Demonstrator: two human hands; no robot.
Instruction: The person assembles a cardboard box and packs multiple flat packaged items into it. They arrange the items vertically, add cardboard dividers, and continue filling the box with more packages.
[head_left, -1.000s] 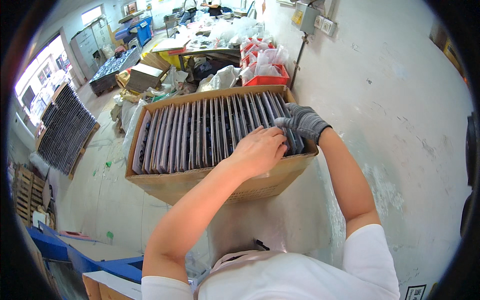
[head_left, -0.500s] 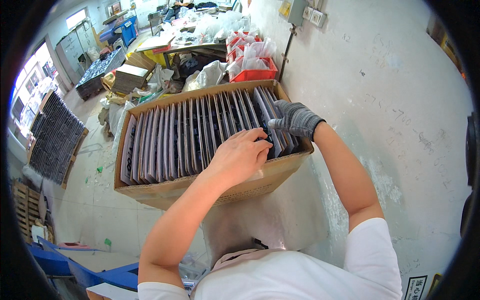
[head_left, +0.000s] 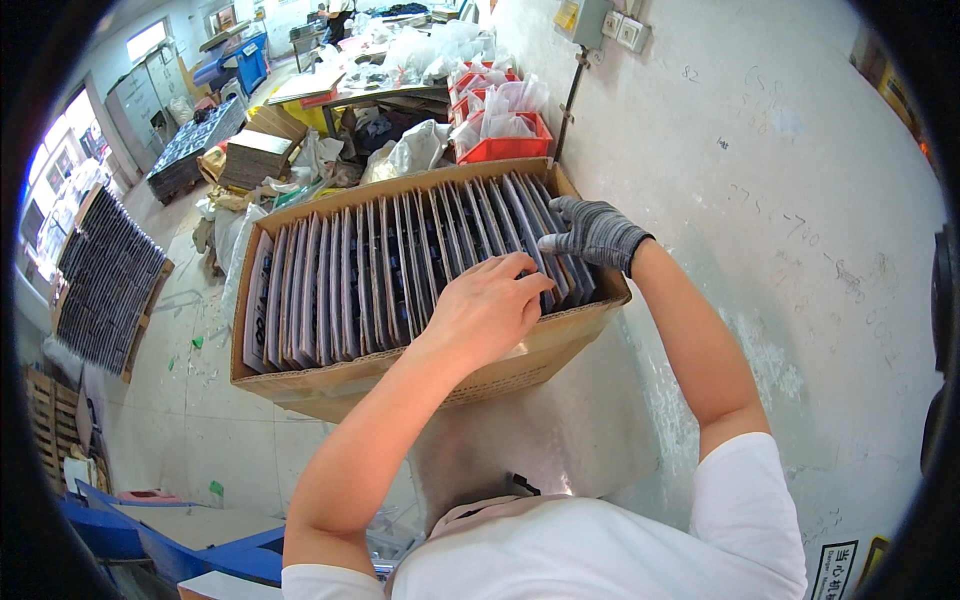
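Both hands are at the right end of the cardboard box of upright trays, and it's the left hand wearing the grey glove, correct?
Not quite. In the head view the grey glove is on the right hand; the left hand is bare. Both are at the right end of the cardboard box of upright trays.

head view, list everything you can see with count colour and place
cardboard box: one, brown, centre, open top
flat trays: many, grey, upright on edge in a row filling the box
red bins: at least two, red, behind the box by the wall, clear bags inside
dark tray stack: one, black, on the floor at far left
wall: one, whitish, scuffed, right side
switch box: one, grey, on the wall at top
left hand: bare, fingers among the trays at the box's right end
right hand: grey knit glove, on the tray tops at the right end
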